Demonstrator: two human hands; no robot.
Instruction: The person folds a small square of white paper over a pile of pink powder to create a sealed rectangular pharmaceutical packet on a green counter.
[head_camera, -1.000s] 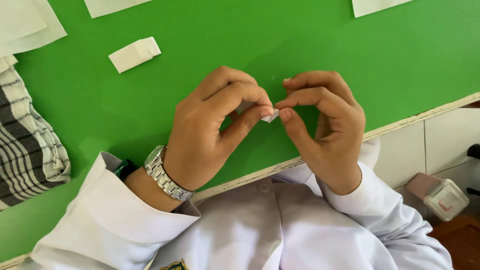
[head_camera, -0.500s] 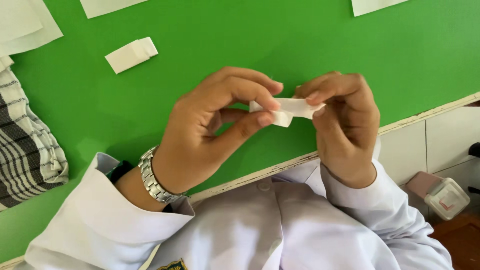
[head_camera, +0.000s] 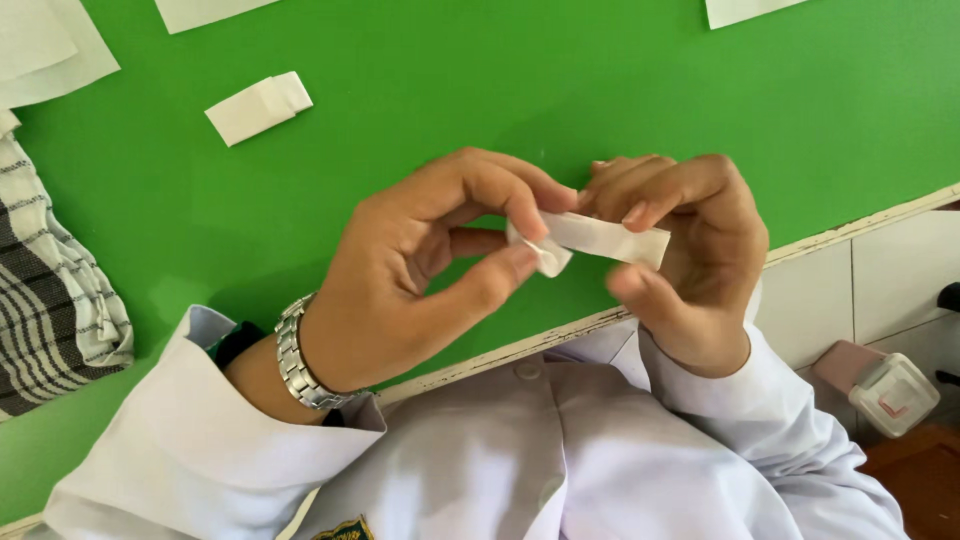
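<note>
Left hand (head_camera: 420, 270): we pinch the curled end of the paper strip (head_camera: 590, 238).
Right hand (head_camera: 690, 260): we grip its other end, above the green table (head_camera: 500, 90).
Risk: pulling apart could tear it.

The folded paper strip (head_camera: 600, 238), once pinched tiny, now stretches out between both hands

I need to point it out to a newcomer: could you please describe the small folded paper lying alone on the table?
On the green table, look toward the upper left. There lies the small folded white paper, apart from both hands. Unlike the flat sheets at the edges, it is a compact, thick folded strip.
</note>
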